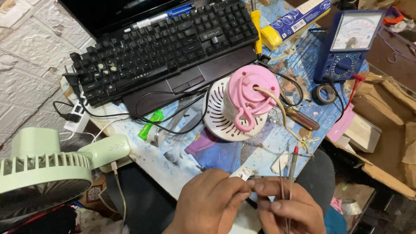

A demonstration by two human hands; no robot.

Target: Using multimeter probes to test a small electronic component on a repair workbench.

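Note:
At the bottom centre my left hand [210,203] pinches a small white plug-like part [242,173] between thumb and fingers. My right hand [286,206] meets it from the right and holds a thin red-tipped meter probe [294,167] upright along with thin wires. Just beyond the hands stands a round white appliance with a pink top [240,102]; a beige cord [284,115] runs from it down toward my hands.
A black keyboard [160,43] lies on a laptop at the back. A blue analogue multimeter [346,43] sits at the right with black tape [324,94] beside it. A green desk fan [43,169] stands at the left. A screwdriver [301,119] lies near the appliance.

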